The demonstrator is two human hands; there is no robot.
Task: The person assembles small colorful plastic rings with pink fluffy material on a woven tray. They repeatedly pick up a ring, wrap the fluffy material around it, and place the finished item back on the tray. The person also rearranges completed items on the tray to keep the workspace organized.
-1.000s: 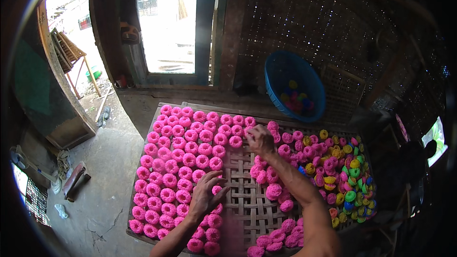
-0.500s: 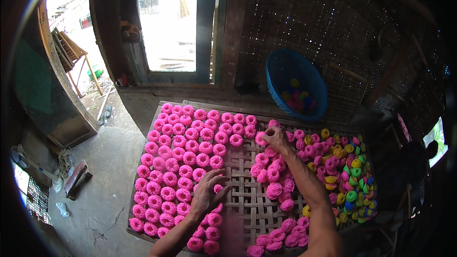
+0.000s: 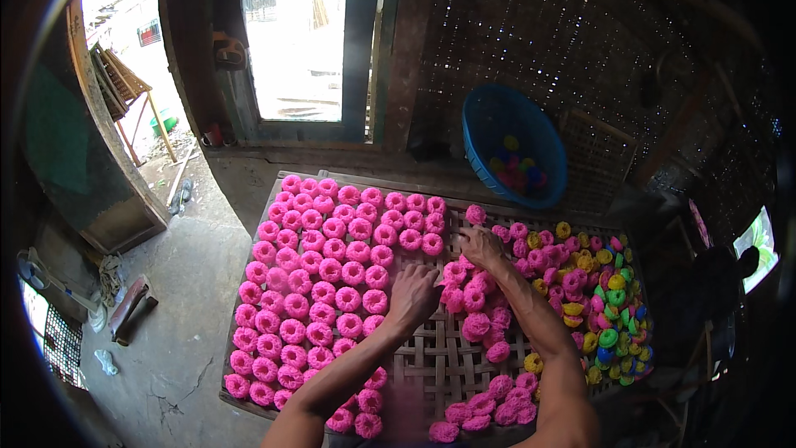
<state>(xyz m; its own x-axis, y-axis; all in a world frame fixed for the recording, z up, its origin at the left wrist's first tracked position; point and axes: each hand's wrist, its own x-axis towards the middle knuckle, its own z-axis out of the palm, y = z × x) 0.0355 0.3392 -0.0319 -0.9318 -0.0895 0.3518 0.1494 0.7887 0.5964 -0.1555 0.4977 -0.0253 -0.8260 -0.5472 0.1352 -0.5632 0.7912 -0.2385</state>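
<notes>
Pink, rough-textured round pieces with hollow middles, resembling coiled crackers [image 3: 334, 250], lie in close rows on the left of a woven slatted tray [image 3: 427, 348]. My left hand [image 3: 412, 297] hovers over the bare weave beside these rows, fingers loosely apart and nothing seen in them. Just to the right, my right hand [image 3: 482, 249] reaches over the upper end of a loose pink heap [image 3: 476, 326]. Its fingers stretch left, close to the last pink piece [image 3: 432, 244] of a row, and look empty; their undersides are hidden.
Mixed yellow, green, blue and pink pieces [image 3: 615, 299] are heaped at the tray's right. More pink pieces [image 3: 485, 405] lie at the near edge. A blue basin [image 3: 516, 149] with some coloured pieces stands behind. On the floor at left are a fan [image 3: 50, 278] and a wooden object [image 3: 131, 309].
My right hand has let go of a pink piece, and one more now sits at the row's end. My left hand has moved right and away from me, off the rows toward the loose heap.
</notes>
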